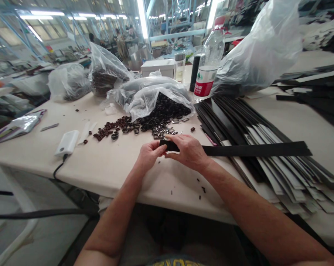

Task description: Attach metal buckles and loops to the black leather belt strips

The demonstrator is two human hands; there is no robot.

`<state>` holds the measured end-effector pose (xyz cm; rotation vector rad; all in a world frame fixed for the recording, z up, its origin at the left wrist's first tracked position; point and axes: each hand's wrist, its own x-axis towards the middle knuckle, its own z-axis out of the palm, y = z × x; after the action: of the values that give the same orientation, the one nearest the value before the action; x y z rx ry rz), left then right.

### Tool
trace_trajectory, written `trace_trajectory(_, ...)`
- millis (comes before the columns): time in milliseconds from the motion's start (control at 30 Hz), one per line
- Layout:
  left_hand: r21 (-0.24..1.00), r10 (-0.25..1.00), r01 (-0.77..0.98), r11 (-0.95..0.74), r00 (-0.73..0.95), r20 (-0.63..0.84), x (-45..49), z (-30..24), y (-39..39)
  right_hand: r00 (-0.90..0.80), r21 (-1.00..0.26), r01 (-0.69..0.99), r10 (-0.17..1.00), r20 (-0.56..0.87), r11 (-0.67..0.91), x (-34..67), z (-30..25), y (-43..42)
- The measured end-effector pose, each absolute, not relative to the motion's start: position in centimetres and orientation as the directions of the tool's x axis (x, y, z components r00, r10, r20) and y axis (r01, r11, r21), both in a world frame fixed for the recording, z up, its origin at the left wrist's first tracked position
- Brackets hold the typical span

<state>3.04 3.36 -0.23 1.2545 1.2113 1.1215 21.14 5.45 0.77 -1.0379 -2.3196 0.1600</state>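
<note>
Pinching the black strap (255,150) end
Left hand (150,154) and right hand (188,151) close on it; keep it flat; metal buckles (164,131) at twelve o'clock.

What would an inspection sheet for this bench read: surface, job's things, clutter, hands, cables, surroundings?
Surface: pale table, small dark bits scattered near its front edge.
Job's things: black strap lying across a stack of black strips; black rings spilling from an open bag; metal buckles just beyond the hands.
Clutter: brown rings, water bottle, glass jar, white box, filled plastic bags.
Hands: left hand and right hand both pinch the strap's near end.
Cables: one dark cable runs from a white power bank over the table edge.
Surroundings: large hall lit by strip lights.
</note>
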Motion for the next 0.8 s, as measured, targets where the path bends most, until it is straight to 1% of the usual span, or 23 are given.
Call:
trace_trajectory(67,0.997,0.997,0.080,-0.005,0.076,-0.002,3.1,-0.2,3.3,-0.533,-0.340,0.639,0.716,0.451,0.690,20.9,0.7,5.3)
trace_trajectory(133,0.996,0.998,0.084,-0.007,0.056,0.003,3.1,-0.3,3.4,-0.523,-0.334,0.661,0.731,0.438,0.672,20.9,0.6,5.4)
trace_trajectory(300,0.998,0.998,-0.013,0.054,-0.011,-0.054,2.5,-0.3,3.8,-0.471,-0.328,0.695,0.750,0.465,0.640,21.3,0.7,5.5)
trace_trajectory(400,0.996,0.997,-0.042,0.075,-0.005,-0.075,2.4,-0.3,3.8,-0.474,-0.313,0.692,0.736,0.484,0.651,21.5,0.8,5.6)
trace_trajectory(467,0.995,0.996,-0.039,0.092,0.015,-0.091,2.3,-0.3,3.8,-0.486,-0.282,0.709,0.738,0.467,0.646,21.8,0.7,5.8)
trace_trajectory(567,0.995,0.995,-0.035,0.097,0.003,-0.097,1.6,-0.2,4.1,-0.460,-0.215,0.790,0.787,0.411,0.574,22.6,0.4,6.6)
trace_trajectory(667,0.998,0.994,-0.007,0.059,-0.088,-0.059,0.0,-0.2,4.7,-0.392,-0.143,0.877,0.856,0.336,0.458,23.5,0.1,7.6)
trace_trajectory(800,0.993,0.983,0.117,0.001,-0.180,0.020,-2.1,-0.2,5.5,-0.293,-0.115,0.936,0.919,0.265,0.332,24.3,0.1,8.5)
